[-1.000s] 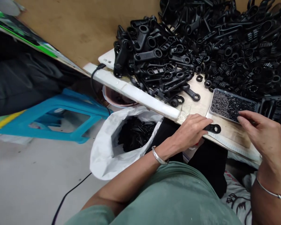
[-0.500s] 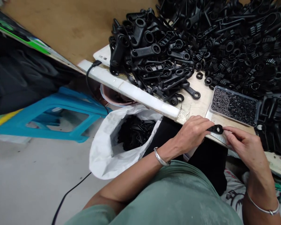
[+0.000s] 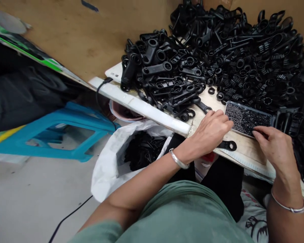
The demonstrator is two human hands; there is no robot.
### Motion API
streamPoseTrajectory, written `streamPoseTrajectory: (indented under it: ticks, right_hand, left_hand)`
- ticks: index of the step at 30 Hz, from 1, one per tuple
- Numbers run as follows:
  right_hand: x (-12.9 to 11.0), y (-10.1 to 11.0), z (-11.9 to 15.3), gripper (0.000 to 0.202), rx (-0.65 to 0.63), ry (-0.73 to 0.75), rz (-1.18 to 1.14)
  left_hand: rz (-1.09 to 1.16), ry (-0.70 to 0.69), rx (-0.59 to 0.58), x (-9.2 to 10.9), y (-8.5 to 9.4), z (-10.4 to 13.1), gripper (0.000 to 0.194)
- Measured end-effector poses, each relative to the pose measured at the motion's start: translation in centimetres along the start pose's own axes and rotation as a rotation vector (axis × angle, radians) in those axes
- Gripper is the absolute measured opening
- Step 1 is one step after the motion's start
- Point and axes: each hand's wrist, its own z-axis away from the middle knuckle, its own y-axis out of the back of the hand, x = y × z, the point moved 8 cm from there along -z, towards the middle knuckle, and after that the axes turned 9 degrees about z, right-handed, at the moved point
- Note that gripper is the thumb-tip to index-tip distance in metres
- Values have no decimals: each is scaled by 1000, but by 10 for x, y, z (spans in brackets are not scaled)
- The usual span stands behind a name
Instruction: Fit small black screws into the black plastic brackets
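Observation:
My left hand (image 3: 212,130) is over the table edge, its fingers bent together at the left end of a clear plastic box (image 3: 271,121). What its fingertips hold, if anything, is hidden. Just under that hand a black plastic lever with a ring end (image 3: 230,145) lies at the table's front edge, its other end covered by the hand. At the box's front right side my right hand (image 3: 276,145) has thumb and forefinger pinched together among the tiny dark pieces (image 3: 250,119). Anything in that pinch is too small to make out.
A large heap of black plastic parts (image 3: 177,67) covers the back of the table. A white strip (image 3: 139,106) runs along its left edge. Below stand an open white sack (image 3: 106,172) with black parts inside and a blue stool (image 3: 53,118).
The black lever has gone from between both hands to the table edge beneath my left hand. Both hands have moved up to the box of tiny pieces. The view has tilted slightly upward.

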Motion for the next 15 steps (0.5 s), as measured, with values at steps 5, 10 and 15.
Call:
streamPoseTrajectory:
  ticks: [5,10,15]
  right_hand:
    - [5,-6,-11,29,-99,-62,148]
    - [6,-18,-21,26,-241,-102,248]
    - [7,-19,-24,24,-209,-111,225]
  left_hand:
    - [-84,-111,-25,3,-11,-31,23]
    - [-110,-101,-130,4,-21,-44,30]
    - [-86,-59,-158,2,-23,-47,32]
